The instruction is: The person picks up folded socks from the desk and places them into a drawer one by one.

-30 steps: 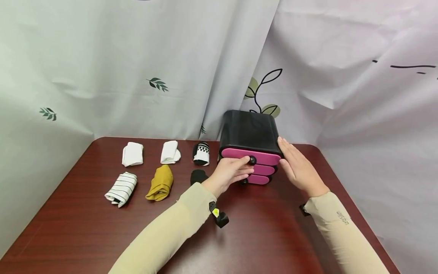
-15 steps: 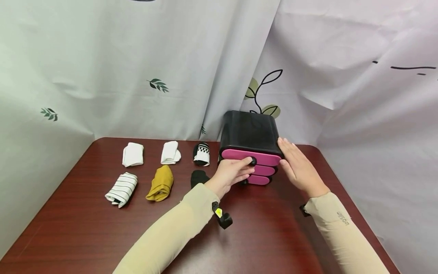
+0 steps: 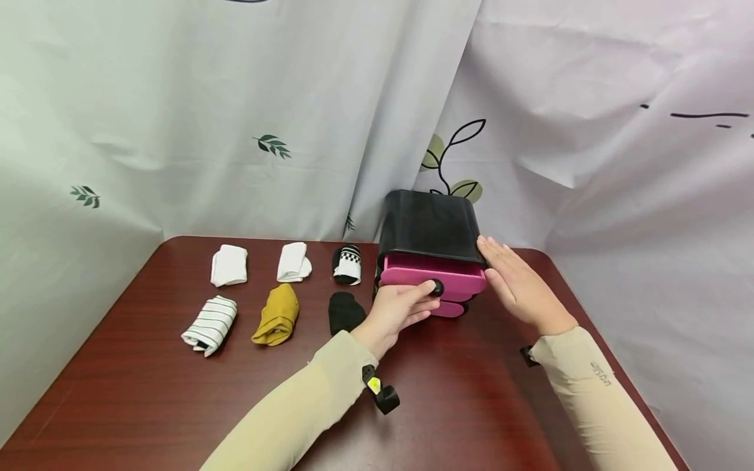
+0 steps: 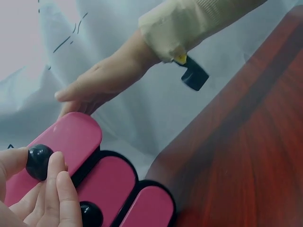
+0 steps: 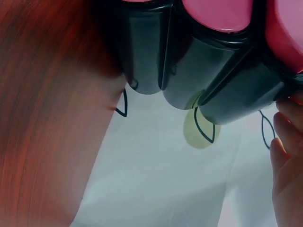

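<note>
A black drawer unit (image 3: 432, 226) with three pink drawers stands at the back right of the table. Its top drawer (image 3: 462, 282) is pulled out a little, leaving a gap under the black top. My left hand (image 3: 391, 313) pinches that drawer's round black knob (image 4: 40, 162) between thumb and fingers. Against the unit's right side rests my right hand (image 3: 526, 291), its fingers straight. In the right wrist view the fingers (image 5: 289, 124) touch the black casing at the right edge. What lies inside the drawer cannot be seen.
Left of the unit lie two white folded socks (image 3: 229, 265) (image 3: 292, 261), a checkered black-and-white sock (image 3: 347, 265), a striped sock (image 3: 211, 324), a mustard sock (image 3: 277, 315) and a black sock (image 3: 344, 313). A curtain (image 3: 265, 98) hangs behind the brown table (image 3: 129, 392).
My left hand has drawn the top drawer outward by its knob; it was closed in the earlier frames. The right hand stays against the unit's side.
</note>
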`<state>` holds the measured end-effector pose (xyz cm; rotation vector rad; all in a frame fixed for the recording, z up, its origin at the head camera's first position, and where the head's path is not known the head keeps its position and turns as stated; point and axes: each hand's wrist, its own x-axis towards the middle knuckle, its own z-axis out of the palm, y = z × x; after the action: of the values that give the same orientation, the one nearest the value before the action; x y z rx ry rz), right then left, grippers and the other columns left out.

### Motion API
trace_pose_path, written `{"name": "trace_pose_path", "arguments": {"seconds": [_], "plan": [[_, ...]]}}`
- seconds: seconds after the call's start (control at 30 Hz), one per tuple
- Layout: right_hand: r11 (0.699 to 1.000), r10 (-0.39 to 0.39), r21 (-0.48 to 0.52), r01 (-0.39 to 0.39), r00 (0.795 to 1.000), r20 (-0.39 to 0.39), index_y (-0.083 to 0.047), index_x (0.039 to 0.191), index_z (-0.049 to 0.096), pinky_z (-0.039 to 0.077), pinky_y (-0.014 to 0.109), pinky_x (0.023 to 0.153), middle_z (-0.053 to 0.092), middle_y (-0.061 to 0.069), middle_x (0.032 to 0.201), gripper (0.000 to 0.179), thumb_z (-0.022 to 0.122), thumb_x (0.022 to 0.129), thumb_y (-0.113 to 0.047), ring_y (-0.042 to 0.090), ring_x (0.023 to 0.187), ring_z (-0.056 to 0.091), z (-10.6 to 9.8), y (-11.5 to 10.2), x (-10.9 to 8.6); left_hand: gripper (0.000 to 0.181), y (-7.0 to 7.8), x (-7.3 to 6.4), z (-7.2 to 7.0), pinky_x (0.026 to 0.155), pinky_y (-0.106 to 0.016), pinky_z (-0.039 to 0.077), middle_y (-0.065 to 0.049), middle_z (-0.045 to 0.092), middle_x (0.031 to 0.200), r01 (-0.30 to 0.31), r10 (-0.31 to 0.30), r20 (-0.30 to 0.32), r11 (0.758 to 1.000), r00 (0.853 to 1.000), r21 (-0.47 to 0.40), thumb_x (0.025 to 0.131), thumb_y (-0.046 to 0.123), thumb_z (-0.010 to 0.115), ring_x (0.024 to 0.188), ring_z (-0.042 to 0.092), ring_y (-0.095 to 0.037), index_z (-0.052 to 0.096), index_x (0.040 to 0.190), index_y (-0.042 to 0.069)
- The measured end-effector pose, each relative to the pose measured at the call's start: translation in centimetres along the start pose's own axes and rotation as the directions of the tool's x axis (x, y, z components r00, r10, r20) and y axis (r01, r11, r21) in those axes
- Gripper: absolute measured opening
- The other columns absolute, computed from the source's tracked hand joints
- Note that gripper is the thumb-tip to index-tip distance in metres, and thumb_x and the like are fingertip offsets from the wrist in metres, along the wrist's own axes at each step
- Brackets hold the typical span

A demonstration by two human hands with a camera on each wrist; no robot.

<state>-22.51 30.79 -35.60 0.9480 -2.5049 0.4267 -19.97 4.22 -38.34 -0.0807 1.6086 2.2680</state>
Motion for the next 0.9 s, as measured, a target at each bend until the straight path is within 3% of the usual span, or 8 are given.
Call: {"name": "trace_pose_path", "arguments": {"seconds": [0.27,0.67,0.9], "plan": [[1.000,0.017,0.011,-0.017,1.000,0.026,0.003,0.153,0.038,0.010,0.026,0.123,0.039,0.022,0.157,0.053,0.051,0.105,-0.015,0.033,0.151,0.028,-0.3,-0.2,0.0,0.034,-1.3,-1.5,0.6,0.076,-0.025,0.060,-0.014,0.077,0.092,-0.059,0.058,-0.029,0.998,0.998,-0.023,0.091,0.029,0.078,0.078,0.075,-0.013,0.077,0.106,-0.002],[1.000,0.009,0.022,-0.010,1.000,0.024,0.003,0.153,0.039,0.013,0.028,0.124,0.041,0.021,0.156,0.052,0.050,0.104,-0.012,0.043,0.145,0.035,-0.3,0.1,0.1,0.033,-2.1,-4.0,1.0,0.080,-0.030,0.060,-0.014,0.077,0.094,-0.072,0.070,-0.029,0.996,0.997,-0.048,0.092,0.028,0.076,0.080,0.075,-0.014,0.076,0.107,-0.002],[1.000,0.011,0.028,-0.011,1.000,0.012,0.003,0.152,0.040,0.013,0.028,0.124,0.042,0.022,0.155,0.052,0.051,0.103,-0.010,0.041,0.145,0.034,-0.2,0.0,0.2,0.030,-3.0,-4.7,1.0,0.084,-0.034,0.059,-0.014,0.077,0.094,-0.072,0.070,-0.027,0.995,0.997,-0.070,0.092,0.026,0.077,0.081,0.075,-0.016,0.076,0.106,-0.001]]}}
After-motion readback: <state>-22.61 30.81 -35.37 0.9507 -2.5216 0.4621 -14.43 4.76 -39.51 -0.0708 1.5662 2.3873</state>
